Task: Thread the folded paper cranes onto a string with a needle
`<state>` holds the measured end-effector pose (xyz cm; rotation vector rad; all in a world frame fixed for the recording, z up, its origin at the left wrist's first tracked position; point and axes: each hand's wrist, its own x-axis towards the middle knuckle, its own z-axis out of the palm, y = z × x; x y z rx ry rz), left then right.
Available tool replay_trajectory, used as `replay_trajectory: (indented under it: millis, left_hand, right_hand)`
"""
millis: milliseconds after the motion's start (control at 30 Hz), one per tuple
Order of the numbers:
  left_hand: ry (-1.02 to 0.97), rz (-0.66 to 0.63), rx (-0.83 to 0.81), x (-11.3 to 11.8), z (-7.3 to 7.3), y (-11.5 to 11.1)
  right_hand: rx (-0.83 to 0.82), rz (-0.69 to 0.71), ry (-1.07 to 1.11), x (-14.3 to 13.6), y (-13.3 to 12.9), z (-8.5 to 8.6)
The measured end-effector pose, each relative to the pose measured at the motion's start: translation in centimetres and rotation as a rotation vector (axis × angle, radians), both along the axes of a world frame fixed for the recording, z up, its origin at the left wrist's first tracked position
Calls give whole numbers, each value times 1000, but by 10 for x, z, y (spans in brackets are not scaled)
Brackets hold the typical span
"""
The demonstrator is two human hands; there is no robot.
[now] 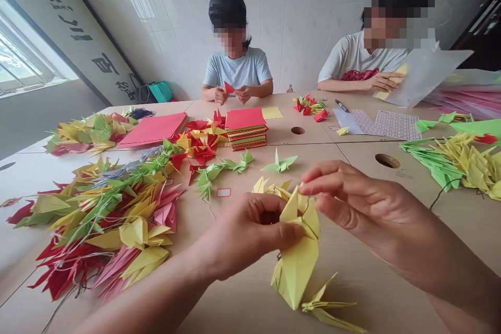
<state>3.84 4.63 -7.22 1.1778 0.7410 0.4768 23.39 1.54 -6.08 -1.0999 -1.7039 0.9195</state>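
Note:
A folded yellow paper crane is pinched between the thumb and fingers of my left hand. From the crane's middle a dark thread rises to the fingertips of my right hand, which are closed at the crane's upper tip. More yellow folded paper hangs just under the held crane. Below it on the table lies another yellow crane. Behind my hands several yellow cranes are partly hidden, and a green crane sits farther back.
Strung cranes in many colours are heaped at left. Red paper sheets and a paper stack stand mid-table. Yellow and green cranes lie at right, near a table hole. Two people sit opposite, one folding red paper.

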Motion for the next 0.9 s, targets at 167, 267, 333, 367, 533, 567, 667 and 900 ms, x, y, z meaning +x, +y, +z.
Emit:
replay_trajectory:
  millis: [167,267,333,367,533,567,667,900]
  left_hand:
    - [124,-64,139,2,-1,-2]
    - [220,-92,222,3,-4,-1]
    - [262,-101,248,3,-6,1]
    - [271,-101,253,3,-7,2]
    - [336,-47,342,2,-9,7]
    - [367,-38,386,1,-9,8]
    - [516,-3,592,2,-10,11]
    - [661,65,945,2,-28,17]
  right_hand:
    - [85,-79,-18,-8,-2,3]
    - [174,-259,168,-5,-2,1]
    - [154,-332,332,-1,1,1]
    - [109,-340,401,2,3,1]
    - [-217,-261,626,12,11,9]
    - [-240,-267,649,15,13,11]
    - [-158,-344,693,23,17,19]
    - [-22,-570,505,75,9,9]
